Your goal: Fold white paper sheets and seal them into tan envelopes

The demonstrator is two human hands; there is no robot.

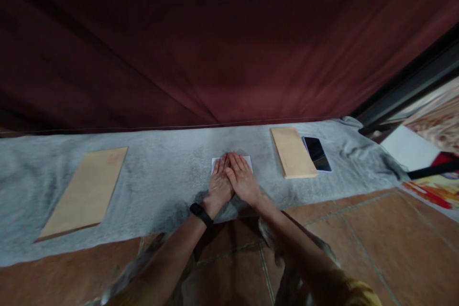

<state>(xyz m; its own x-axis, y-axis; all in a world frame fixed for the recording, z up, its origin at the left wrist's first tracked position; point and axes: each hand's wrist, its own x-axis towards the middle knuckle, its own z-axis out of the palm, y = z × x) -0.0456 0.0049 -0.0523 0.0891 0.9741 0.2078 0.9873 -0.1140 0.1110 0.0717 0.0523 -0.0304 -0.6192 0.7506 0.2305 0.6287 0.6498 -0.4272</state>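
Note:
My left hand [219, 185] lies flat with its fingers stretched out on a sheet of white paper [248, 158]. Over part of it rests my right hand [244, 182], also flat, its thumb and fingers overlapping the left. Both palms press down, and most of the paper is hidden beneath them. Only its upper corners show. The paper lies on a grey cloth [172, 167]. A black band [201, 214] is round my left wrist.
A large brown envelope [84, 191] lies on the cloth at the left. To the right sit a stack of smaller brown envelopes [293, 153] and a dark-screened phone [317, 154]. A dark red curtain [215, 57] hangs behind. Tiled floor [358, 229] borders the cloth in front.

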